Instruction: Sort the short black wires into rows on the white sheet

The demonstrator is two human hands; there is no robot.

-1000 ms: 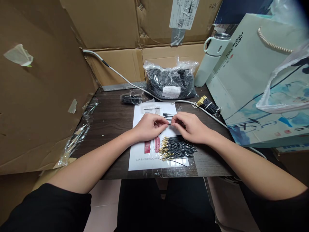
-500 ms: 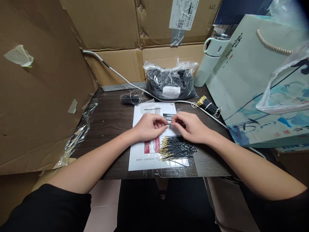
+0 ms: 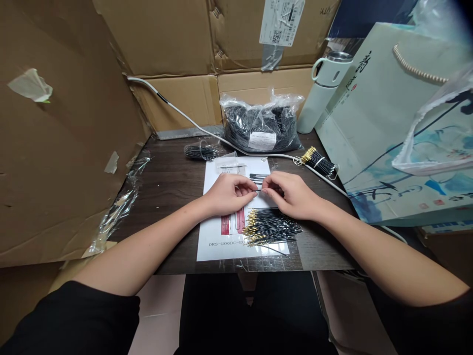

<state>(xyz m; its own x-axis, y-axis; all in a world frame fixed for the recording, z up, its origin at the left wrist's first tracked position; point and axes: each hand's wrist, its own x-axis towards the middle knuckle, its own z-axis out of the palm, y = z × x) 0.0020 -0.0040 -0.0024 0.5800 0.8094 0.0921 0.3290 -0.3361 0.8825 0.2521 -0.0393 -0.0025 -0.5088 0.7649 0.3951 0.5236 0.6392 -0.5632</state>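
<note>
Between my two hands, above the printed sheet (image 3: 209, 250), is a thin black wire (image 3: 258, 190). My left hand (image 3: 233, 195) pinches one end with thumb and forefinger. My right hand (image 3: 290, 195) is closed at the other end; its fingertips hide that end. Just below lies a loose pile of short black wires with gold-coloured tips (image 3: 275, 227), partly on the sheet. A few more black wires (image 3: 258, 177) lie side by side behind my fingers. Near my left hand, a small clear plastic bag (image 3: 231, 162) rests on the sheet's far edge.
A large clear bag of black wires (image 3: 262, 123) stands at the back. Tied wire bundles lie left (image 3: 201, 152) and right (image 3: 320, 161) of it. A white cable (image 3: 185, 117) crosses the table. A pale flask (image 3: 321, 93) and paper bag (image 3: 384, 123) stand right; cardboard walls (image 3: 66, 148) enclose the left and back.
Both hands stay in almost the same place, still around the thin black wire. Slightly less of the wire shows between the fingertips. The pile and other things have not moved.
</note>
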